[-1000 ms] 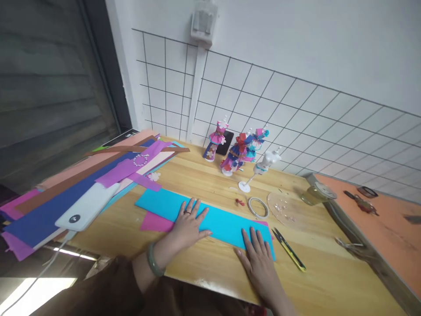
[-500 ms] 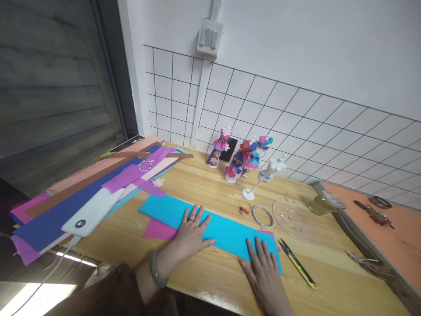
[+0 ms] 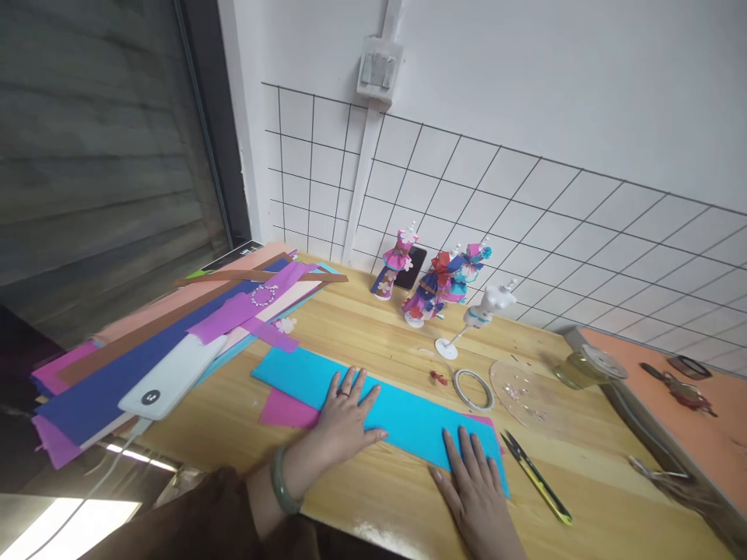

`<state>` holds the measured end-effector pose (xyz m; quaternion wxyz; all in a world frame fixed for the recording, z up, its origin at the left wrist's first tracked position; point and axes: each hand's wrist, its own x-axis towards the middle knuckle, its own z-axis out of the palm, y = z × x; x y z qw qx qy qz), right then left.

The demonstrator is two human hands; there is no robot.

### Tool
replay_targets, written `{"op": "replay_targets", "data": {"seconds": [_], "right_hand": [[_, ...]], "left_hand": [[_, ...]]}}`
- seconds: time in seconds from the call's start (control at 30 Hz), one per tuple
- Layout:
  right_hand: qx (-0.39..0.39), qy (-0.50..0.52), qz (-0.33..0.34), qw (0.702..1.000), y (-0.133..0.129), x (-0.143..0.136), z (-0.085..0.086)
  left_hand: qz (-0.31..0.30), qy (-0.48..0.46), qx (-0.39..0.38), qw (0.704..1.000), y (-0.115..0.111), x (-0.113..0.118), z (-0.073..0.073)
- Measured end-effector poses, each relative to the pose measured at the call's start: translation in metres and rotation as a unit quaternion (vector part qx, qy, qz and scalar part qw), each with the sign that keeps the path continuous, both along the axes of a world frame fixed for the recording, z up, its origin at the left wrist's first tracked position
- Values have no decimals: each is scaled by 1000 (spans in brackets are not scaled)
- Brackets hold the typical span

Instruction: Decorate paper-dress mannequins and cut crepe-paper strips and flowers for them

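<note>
A long folded strip of blue paper [image 3: 402, 412] lies flat across the wooden table. Under it, a sheet of pink paper [image 3: 285, 409] sticks out on the left and a little at the right end. My left hand [image 3: 344, 420] rests on the blue strip with its fingers spread. Near the strip's right end, my right hand [image 3: 478, 486] lies flat, fingers stretched onto the paper. Yellow-handled thread snips [image 3: 538, 478] lie just right of that hand. Behind the strip are a roll of tape [image 3: 474, 390] and a small red bow [image 3: 438, 378].
On the left, stacked coloured papers [image 3: 140, 350] carry a white power bank [image 3: 175, 376] with a cable. Small dressed mannequins [image 3: 435, 284], a bare white mannequin [image 3: 490, 302] and a phone [image 3: 412, 268] stand behind. A clear dish [image 3: 525, 393] and a glass jar [image 3: 587, 367] are at right.
The whole scene has shifted slightly right and down in view. Both hands keep their places on the blue paper.
</note>
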<state>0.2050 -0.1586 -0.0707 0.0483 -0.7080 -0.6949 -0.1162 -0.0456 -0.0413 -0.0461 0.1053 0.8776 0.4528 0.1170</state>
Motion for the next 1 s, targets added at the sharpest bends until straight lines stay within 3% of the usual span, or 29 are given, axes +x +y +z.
{"op": "replay_targets", "data": {"seconds": [0.3,1.0], "right_hand": [[14,-8,14,1000,0,8,-13],[24,-7,13,1000,0,6,-15]], "left_hand": [[-2,-12,-10,1000,0,0,1],[-1,9,-5,1000,-1,-1,4]]}}
